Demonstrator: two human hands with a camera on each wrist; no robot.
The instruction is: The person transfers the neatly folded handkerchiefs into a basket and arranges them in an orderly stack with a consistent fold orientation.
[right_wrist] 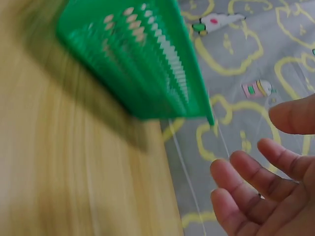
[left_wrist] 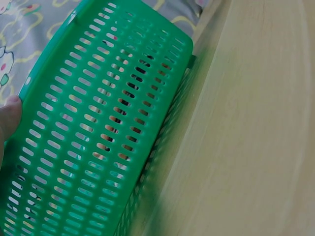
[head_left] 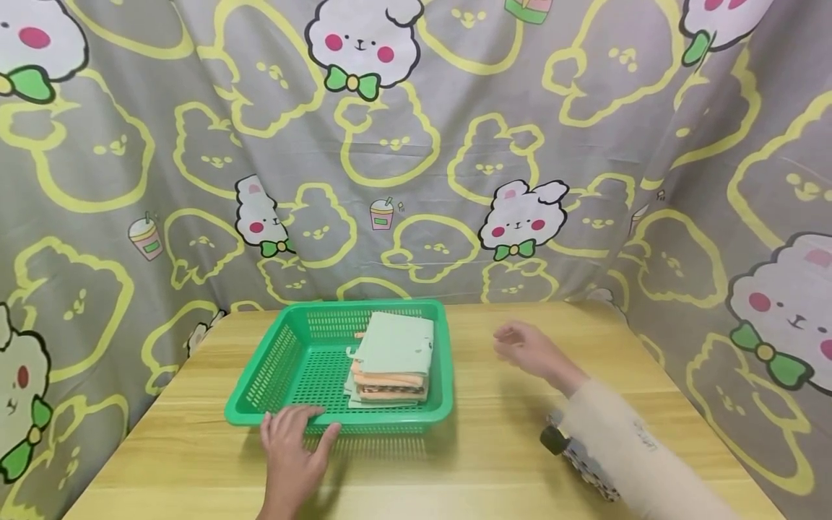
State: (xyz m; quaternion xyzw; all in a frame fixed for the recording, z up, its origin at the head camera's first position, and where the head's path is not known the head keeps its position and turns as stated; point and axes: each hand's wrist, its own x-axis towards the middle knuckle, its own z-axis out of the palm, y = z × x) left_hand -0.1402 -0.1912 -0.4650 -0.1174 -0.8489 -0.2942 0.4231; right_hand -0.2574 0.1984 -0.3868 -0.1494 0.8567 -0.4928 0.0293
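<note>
A green plastic basket (head_left: 273,375) with slotted walls stands on the table, left of centre. Folded cloths (head_left: 396,343) are stacked in its right side, a pale green one on top with peach and dark patterned layers below. My left hand (head_left: 292,448) grips the basket's front rim, fingers over the edge and thumb outside; in the left wrist view only its thumb (left_wrist: 10,118) shows at the rim. To the right of the basket, my right hand (head_left: 529,350) hovers above the table holding nothing. The right wrist view shows its fingers (right_wrist: 241,182) loosely spread.
A dark patterned item (head_left: 588,469) with a black rounded end lies on the wooden table (head_left: 481,462), partly hidden beneath the right sleeve (head_left: 640,448). Behind the table and along both sides hangs a grey curtain (head_left: 448,94) printed with cartoon animals.
</note>
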